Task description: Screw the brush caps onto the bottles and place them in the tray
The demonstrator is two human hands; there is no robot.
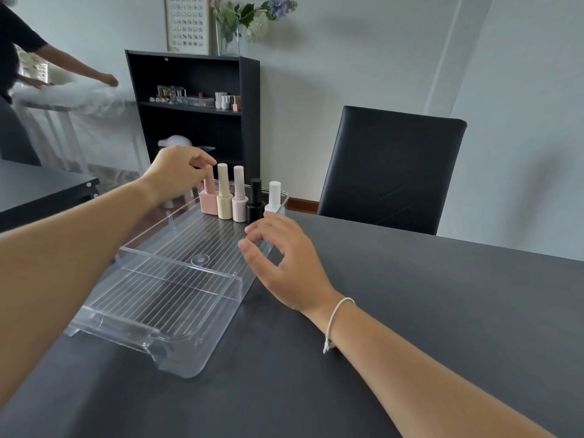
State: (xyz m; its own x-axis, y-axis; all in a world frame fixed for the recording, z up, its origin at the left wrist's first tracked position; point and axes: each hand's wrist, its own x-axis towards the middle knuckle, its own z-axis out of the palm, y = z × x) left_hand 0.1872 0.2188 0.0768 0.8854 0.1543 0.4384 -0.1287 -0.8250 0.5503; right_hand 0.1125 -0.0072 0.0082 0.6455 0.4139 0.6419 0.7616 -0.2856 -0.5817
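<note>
Bottles stand capped in a row of five along the far end of the clear tray [164, 311], which lies on the dark table [410, 311]. At the left end of the row is the pink bottle [208, 197], and the left hand [175, 172] reaches over it with its fingertips curled round the top of the cap, so that most of the cap is hidden; whether the hand is setting the bottle down or giving the cap a last turn cannot be told. Just right of it come the cream bottle [224, 197], the pale pink bottle [239, 199], the black bottle [256, 200] and the white bottle [274, 197], all upright and close together. The right hand [284, 260] hovers near the tray's right wall, just in front of the black and white bottles, its fingers loosely bent and holding nothing.

No loose bottle or cap shows on the table, so the task looks nearly done, with the placing of the last bottle in hand. The next move probably calls for the left hand to let go cleanly and lift straight up, without tipping the pink bottle into its neighbour.

Farther off stand a black shelf [249, 121], a black chair [392, 169] and, at the far left, another person [19, 52].
</note>
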